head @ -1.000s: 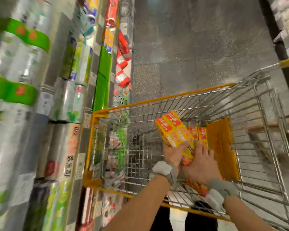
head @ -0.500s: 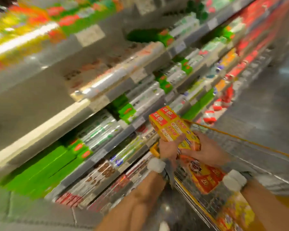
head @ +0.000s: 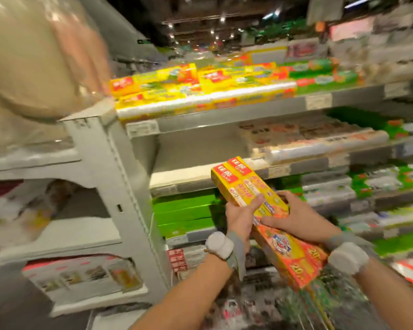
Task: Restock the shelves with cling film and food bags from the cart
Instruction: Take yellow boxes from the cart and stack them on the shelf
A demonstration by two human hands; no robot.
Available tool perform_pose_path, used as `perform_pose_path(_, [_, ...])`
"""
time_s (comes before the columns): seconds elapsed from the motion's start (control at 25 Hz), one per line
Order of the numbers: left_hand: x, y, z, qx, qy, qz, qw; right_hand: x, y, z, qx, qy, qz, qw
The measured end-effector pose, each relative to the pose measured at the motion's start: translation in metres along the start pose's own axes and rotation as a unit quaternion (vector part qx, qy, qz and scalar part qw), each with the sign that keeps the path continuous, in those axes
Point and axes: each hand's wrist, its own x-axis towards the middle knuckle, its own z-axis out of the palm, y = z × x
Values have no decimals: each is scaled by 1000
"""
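Observation:
Two long yellow cling film boxes (head: 239, 181) with red labels lie side by side in my hands, tilted up toward the shelves. My left hand (head: 240, 216) grips them from below, thumb over the top face. My right hand (head: 296, 216) holds their right side, fingers curled over the edge. The boxes' far ends point at a bare stretch of the middle shelf (head: 188, 173). Matching yellow boxes (head: 177, 86) fill the shelf above. The cart is blurred at the bottom right.
Green boxes (head: 184, 210) sit on the shelf below the bare stretch. Wrapped rolls (head: 315, 139) occupy the middle shelf's right part. A grey end unit (head: 105, 167) with blurred goods stands at left. Large wrapped packs (head: 41, 58) loom at upper left.
My view swung up from the cart to the shelves. Both hands lifted the two yellow boxes out of the cart and carried them up in front of the middle shelf.

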Motion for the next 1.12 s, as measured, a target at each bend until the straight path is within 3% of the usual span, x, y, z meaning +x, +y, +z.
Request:
perform_pose_path(0.32, [25, 62, -94, -22, 27, 50, 998, 67, -80, 45, -23, -67, -60, 996])
perform_pose_path(0.64, [57, 73, -101, -45, 54, 59, 996, 146, -85, 45, -129, -76, -94, 984])
perform_pose_path(0.8, [63, 65, -107, 28, 80, 67, 994, 208, -83, 11, -247, -90, -143, 954])
perform_pose_path(0.92, [63, 61, -121, 146, 34, 74, 986, 257, -95, 13, -310, -110, -157, 931])
perform_pose_path(1.0, [71, 64, -134, 295, 5, 103, 950, 285, -106, 26, -323, -122, -138, 928])
perform_pose_path(1.12, [86, 78, -153, 523, -44, 148, 838, 328, -109, 52, -303, -172, -73, 935])
